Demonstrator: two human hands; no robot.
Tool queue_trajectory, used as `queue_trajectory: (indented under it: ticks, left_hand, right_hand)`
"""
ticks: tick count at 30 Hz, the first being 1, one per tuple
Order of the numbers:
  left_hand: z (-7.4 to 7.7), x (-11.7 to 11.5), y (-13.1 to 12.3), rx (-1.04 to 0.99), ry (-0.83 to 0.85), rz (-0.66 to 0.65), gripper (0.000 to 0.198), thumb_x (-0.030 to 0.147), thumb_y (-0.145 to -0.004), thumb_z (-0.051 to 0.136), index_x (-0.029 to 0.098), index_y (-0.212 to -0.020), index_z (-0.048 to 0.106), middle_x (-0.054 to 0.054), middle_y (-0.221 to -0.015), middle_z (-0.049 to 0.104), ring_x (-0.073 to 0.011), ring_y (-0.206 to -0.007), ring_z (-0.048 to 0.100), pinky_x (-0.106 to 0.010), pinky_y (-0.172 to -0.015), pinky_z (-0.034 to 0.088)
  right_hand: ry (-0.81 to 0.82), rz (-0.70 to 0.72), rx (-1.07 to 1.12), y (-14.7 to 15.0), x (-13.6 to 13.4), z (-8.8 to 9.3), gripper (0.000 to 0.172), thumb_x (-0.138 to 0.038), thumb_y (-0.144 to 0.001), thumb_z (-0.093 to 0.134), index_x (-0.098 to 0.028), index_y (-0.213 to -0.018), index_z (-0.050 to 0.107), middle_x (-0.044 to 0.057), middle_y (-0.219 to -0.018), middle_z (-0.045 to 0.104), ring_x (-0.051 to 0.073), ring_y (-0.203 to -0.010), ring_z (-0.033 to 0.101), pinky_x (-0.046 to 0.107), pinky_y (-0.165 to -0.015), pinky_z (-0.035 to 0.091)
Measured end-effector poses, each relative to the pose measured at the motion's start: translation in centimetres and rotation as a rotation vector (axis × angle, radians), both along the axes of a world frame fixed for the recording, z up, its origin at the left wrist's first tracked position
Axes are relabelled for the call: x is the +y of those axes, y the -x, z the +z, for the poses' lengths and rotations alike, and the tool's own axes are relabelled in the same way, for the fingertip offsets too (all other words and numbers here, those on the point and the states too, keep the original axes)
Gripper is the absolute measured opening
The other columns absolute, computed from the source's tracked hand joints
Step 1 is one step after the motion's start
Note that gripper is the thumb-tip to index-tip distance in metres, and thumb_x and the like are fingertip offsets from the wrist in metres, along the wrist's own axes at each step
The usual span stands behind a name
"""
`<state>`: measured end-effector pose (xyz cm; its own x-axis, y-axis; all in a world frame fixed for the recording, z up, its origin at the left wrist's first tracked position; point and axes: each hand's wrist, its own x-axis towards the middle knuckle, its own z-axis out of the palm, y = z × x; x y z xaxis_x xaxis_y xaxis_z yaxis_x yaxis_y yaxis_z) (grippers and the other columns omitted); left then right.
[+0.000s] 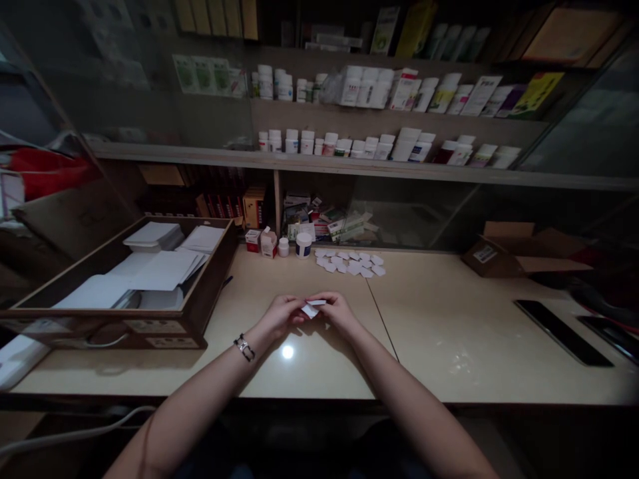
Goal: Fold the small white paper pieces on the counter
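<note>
Wearing a bracelet [244,347] on the left wrist. Pinching a small folded white paper [313,309] between the fingertips of left hand [283,315] and right hand [339,312] — clamped from both sides, over the pale tabletop [319,369]. Facing white paper packets [354,268] beyond — then a blue-labelled jar [303,245], then shelved white bottles [307,142].

No lettering could be read with certainty. The labels [484,253] on the cardboard box [499,265], medicine cartons [480,95] and white pill bottles [307,142] were too small or blurred.
</note>
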<state>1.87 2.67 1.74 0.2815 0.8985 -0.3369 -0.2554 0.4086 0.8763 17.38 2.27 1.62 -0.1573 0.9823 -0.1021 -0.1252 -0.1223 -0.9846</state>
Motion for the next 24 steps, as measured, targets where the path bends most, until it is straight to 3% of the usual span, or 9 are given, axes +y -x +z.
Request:
queue_trajectory:
  ticks: [13, 19, 24]
  left_hand:
    - [0.6, 0.3, 0.6, -0.068, 0.092, -0.087, 0.011, 0.02, -0.074, 0.066, 0.009, -0.072, 0.069, -0.008, -0.063, 0.067, -0.0107, -0.055, 0.062, -0.015, -0.049, 0.046]
    - [0.5, 0.2, 0.6, -0.09, 0.087, -0.068, 0.012, 0.017, -0.069, 0.074, 0.007, -0.072, 0.069, -0.006, -0.065, 0.067, -0.0082, -0.054, 0.061, -0.014, -0.051, 0.047]
    - [0.9, 0.0, 0.4, -0.027, 0.066, -0.009, 0.011, 0.014, -0.064, 0.075, 0.008, -0.065, 0.066, -0.007, -0.063, 0.066, -0.0101, -0.054, 0.062, -0.016, -0.053, 0.049]
  right_hand:
    - [0.029, -0.011, -0.016, -0.2, 0.1, -0.1, 0.022, -0.019, -0.054, 0.058, -0.015, -0.07, 0.073, 0.002, -0.055, 0.064, 0.009, -0.044, 0.046, 0.021, -0.044, 0.032]
    - [0.001, 0.022, 0.021, -0.1, -0.1, 0.1, 0.023, -0.018, -0.053, 0.057, -0.016, -0.069, 0.073, 0.003, -0.061, 0.067, 0.012, -0.052, 0.055, 0.023, -0.051, 0.04]
    - [-0.007, 0.036, 0.002, -0.3, 0.0, -0.3, 0.02, -0.018, -0.054, 0.058, -0.015, -0.068, 0.073, 0.004, -0.062, 0.067, 0.013, -0.054, 0.056, 0.023, -0.051, 0.041]
